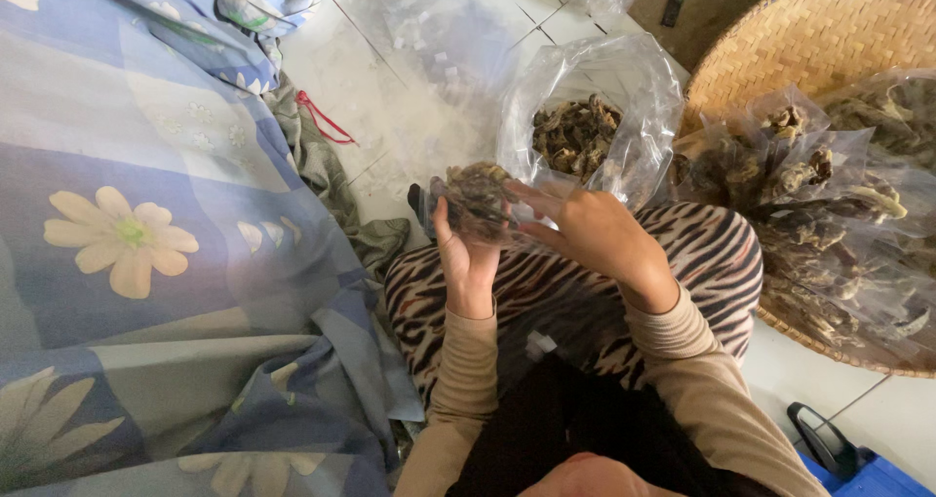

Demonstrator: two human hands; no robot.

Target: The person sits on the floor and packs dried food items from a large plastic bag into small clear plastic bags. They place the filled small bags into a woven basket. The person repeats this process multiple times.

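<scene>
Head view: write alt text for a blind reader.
Both hands, left hand and right hand, hold a small clear bag of dried brown pieces over a striped lap. An open big bag and a woven tray of filled bags lie beyond.

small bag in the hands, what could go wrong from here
1. The small clear bag of dried brown pieces is gripped only by the left hand and the right hand fingertips above the lap; it may slip and spill onto the tiled floor.
2. The large open bag stands unsupported beside the knee and could tip.
</scene>
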